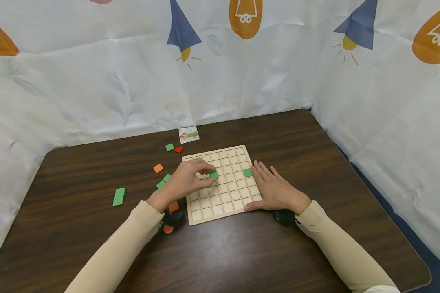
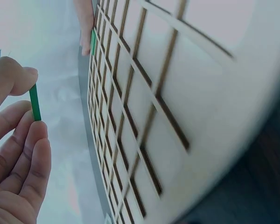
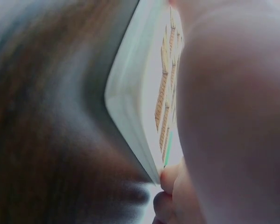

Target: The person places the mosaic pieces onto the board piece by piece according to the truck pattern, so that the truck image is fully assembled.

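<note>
Head view: left hand (image 1: 186, 179) above the left part of the gridded board (image 1: 210, 211), thumb and fingers drawn nearly together on a green tile (image 1: 214, 174). Right hand (image 1: 278, 193) lies along the board's right side, fingers straight, thumb spread to the near right corner; grips nothing. A second green tile (image 1: 247, 172) sits at the grid's right edge, just beside those fingers. Loose green tiles (image 1: 119, 196) well to the left on the tabletop (image 1: 220, 256).

Left wrist view: pinched tile edge-on between thumb and fingertips, apart from the board. Judgement: line its sides up with the dividers, set one edge down first, let go, then press level with a fingertip.

Right wrist view: blurred; board corner with the hand close against it. Suggest light, even pressure here, so the board doesn't skid.
</note>
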The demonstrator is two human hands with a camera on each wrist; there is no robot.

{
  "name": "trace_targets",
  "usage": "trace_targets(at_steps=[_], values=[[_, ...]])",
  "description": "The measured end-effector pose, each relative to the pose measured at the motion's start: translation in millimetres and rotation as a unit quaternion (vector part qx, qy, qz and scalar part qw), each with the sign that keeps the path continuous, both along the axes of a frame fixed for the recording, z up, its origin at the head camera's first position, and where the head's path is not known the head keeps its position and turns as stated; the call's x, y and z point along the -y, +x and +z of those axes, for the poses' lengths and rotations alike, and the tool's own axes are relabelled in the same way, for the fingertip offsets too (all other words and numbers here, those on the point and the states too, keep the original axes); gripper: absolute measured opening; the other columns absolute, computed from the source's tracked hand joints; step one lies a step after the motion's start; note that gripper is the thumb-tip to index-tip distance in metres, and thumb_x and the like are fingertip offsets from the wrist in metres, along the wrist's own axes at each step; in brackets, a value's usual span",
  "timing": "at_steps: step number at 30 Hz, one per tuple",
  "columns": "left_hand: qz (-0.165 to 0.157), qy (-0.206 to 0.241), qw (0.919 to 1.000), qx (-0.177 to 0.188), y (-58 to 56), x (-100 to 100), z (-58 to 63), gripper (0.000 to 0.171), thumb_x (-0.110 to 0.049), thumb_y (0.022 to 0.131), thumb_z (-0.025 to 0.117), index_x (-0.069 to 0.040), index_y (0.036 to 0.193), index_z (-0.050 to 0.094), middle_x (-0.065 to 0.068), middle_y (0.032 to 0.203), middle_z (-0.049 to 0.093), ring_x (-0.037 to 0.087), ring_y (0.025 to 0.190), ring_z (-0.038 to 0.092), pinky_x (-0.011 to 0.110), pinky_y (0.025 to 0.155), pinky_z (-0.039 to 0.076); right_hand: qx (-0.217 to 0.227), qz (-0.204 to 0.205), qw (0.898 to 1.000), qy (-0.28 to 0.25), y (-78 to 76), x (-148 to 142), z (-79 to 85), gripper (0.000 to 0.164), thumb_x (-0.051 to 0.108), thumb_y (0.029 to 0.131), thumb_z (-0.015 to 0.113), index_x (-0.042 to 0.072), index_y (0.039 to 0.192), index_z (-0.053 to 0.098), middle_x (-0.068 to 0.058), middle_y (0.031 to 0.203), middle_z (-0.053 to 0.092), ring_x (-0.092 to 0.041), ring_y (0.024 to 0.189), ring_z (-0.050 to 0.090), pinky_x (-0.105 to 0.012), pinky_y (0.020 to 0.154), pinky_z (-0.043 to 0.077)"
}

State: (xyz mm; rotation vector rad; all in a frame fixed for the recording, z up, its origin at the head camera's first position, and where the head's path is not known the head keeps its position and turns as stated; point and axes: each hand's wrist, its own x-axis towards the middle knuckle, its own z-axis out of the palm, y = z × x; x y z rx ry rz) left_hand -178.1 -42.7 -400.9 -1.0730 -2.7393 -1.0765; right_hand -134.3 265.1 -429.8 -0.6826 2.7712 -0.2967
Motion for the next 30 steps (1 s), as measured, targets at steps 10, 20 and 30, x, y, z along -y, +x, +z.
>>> trace_targets(at_steps=[10,20,30], values=[[-0.024,0.005,0.9997,0.000,-4.2,-25,-3.3,0.024,-0.021,0.089,0.082,-0.010,0.110,0.079,0.003,0.102,0.075,0.018,0.092,0.070,0.036,0.079,0.060,0.001,-0.002,1.000,0.000,-0.2,0,0.6,0.130,0.085,0.081,0.061,0.002,0.166,0.006,-0.019,0.175,0.002,-0.036,0.164,0.005,-0.060,0.131,0.014],[-0.031,-0.012,0.9994,0.007,-7.9,-45,-8.2,0.026,-0.024,0.090,0.080,-0.010,0.112,0.080,0.003,0.102,0.077,0.016,0.090,0.071,0.032,0.081,0.060,-0.001,0.000,1.000,0.000,-0.4,0,1.2,0.129,0.083,0.082,0.062,0.000,0.165,0.008,-0.020,0.175,0.003,-0.036,0.164,0.006,-0.059,0.132,0.016],[-0.054,-0.032,0.9980,0.003,-8.4,-66,-16.7,0.027,-0.024,0.091,0.078,-0.008,0.112,0.079,0.004,0.100,0.078,0.016,0.089,0.071,0.027,0.080,0.058,-0.005,0.003,1.000,0.002,-0.1,-1,0.9,0.129,0.084,0.082,0.061,0.000,0.165,0.009,-0.020,0.175,0.004,-0.036,0.164,0.005,-0.058,0.132,0.015]])
